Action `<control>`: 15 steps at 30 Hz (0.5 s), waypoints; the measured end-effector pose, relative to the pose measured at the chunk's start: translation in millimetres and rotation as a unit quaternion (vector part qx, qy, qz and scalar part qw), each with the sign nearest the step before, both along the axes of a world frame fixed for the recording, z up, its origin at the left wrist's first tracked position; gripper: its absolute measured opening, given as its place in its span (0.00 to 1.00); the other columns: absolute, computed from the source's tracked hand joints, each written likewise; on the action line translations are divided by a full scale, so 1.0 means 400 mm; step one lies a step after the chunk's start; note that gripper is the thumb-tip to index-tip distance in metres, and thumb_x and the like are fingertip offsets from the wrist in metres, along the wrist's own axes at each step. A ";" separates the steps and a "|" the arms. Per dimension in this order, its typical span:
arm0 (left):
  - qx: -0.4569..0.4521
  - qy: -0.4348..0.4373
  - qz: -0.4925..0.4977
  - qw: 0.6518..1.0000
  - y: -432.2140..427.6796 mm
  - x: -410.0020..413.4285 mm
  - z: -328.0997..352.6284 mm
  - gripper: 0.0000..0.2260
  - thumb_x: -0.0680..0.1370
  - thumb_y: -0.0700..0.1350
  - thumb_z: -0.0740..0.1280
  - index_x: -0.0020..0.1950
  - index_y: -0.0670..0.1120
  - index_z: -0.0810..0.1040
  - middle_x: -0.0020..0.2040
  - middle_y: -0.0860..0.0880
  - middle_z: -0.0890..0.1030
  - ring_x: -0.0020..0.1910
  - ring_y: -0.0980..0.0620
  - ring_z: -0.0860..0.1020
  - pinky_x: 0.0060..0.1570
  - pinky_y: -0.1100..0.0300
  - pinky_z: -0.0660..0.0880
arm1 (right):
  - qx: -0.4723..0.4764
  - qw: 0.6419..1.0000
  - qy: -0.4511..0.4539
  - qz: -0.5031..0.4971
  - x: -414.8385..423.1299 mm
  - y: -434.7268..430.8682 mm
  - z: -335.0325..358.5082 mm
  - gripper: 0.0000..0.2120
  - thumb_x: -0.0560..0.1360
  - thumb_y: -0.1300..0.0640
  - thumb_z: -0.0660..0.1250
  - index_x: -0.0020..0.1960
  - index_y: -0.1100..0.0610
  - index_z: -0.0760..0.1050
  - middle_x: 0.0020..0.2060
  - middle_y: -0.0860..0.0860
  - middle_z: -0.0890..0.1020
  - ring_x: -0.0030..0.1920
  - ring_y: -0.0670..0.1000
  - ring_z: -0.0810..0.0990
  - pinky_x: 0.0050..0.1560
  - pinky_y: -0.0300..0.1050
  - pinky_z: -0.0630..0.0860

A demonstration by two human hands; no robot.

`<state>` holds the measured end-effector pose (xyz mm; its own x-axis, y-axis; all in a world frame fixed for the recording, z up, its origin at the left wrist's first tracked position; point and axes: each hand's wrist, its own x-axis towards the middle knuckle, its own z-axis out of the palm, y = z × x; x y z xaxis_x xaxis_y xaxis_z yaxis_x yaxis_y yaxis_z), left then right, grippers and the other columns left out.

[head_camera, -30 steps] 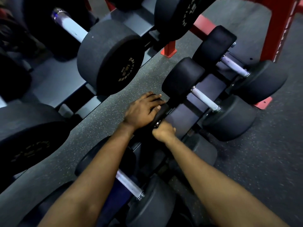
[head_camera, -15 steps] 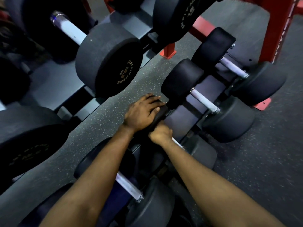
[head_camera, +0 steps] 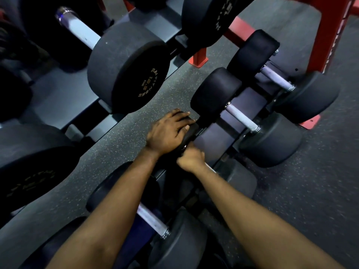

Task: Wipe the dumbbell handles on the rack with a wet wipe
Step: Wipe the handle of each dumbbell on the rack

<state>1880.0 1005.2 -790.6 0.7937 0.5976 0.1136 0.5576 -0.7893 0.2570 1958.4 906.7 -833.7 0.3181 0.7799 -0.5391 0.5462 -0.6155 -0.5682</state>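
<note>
Person's left hand (head_camera: 169,133) lies spread over the head (head_camera: 188,138) of a dumbbell (head_camera: 239,177) at the rack's (head_camera: 209,142) left edge. Fingers fairly straight, pressing, likely to stop it rolling. The right hand (head_camera: 191,157) is a fist wrapped round the handle (head_camera: 211,168) mid-rack, so that's the bar being wiped. The wipe is hidden inside the fist, can't confirm it. Handle mostly covered, right hand blurred.

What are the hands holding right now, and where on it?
Right hand grips the dumbbell handle, fingers curled round it, close to the head; left hand rests on that head. No wipe shows.
</note>
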 end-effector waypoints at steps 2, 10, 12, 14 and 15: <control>0.002 -0.002 0.003 1.000 -0.002 0.002 0.002 0.18 0.81 0.54 0.56 0.64 0.56 0.80 0.68 0.55 0.77 0.71 0.50 0.70 0.66 0.51 0.71 | -0.026 0.999 0.035 0.021 0.028 0.013 0.010 0.28 0.70 0.49 0.66 0.68 0.55 0.66 0.60 0.55 0.79 0.60 0.59 0.78 0.62 0.49 0.74; 0.017 -0.006 -0.004 1.000 0.003 -0.004 -0.010 0.17 0.82 0.54 0.56 0.65 0.56 0.80 0.68 0.55 0.77 0.71 0.51 0.69 0.67 0.53 0.70 | 0.049 0.989 -0.137 0.033 -0.062 -0.105 -0.003 0.50 0.66 0.48 0.73 0.76 0.66 0.49 0.72 0.61 0.61 0.74 0.60 0.59 0.78 0.53 0.46; 0.018 -0.008 -0.001 1.000 0.002 -0.003 -0.010 0.17 0.82 0.54 0.56 0.65 0.56 0.80 0.68 0.56 0.77 0.71 0.52 0.69 0.66 0.53 0.71 | 0.061 0.986 -0.147 0.043 -0.080 -0.102 -0.007 0.54 0.66 0.48 0.73 0.77 0.68 0.44 0.76 0.64 0.53 0.77 0.61 0.50 0.78 0.54 0.42; 0.022 -0.010 -0.003 1.000 0.000 -0.004 -0.008 0.17 0.82 0.54 0.56 0.65 0.56 0.80 0.68 0.56 0.77 0.71 0.51 0.69 0.66 0.53 0.71 | 0.071 0.984 -0.157 0.046 -0.082 -0.099 -0.007 0.54 0.65 0.49 0.72 0.77 0.67 0.44 0.77 0.63 0.52 0.78 0.60 0.49 0.78 0.53 0.42; 0.022 -0.011 -0.005 1.000 -0.001 -0.004 -0.006 0.17 0.82 0.53 0.56 0.65 0.56 0.80 0.68 0.55 0.77 0.71 0.51 0.69 0.66 0.53 0.71 | 0.079 0.982 -0.165 0.049 -0.076 -0.101 -0.007 0.53 0.65 0.49 0.72 0.77 0.67 0.46 0.76 0.63 0.55 0.77 0.59 0.52 0.78 0.53 0.44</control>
<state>1878.6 1004.8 -793.2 0.7960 0.5844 0.1580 0.5448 -0.8053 0.2339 1928.1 866.4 -836.5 0.3739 0.8812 -0.2892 0.7688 -0.4689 -0.4349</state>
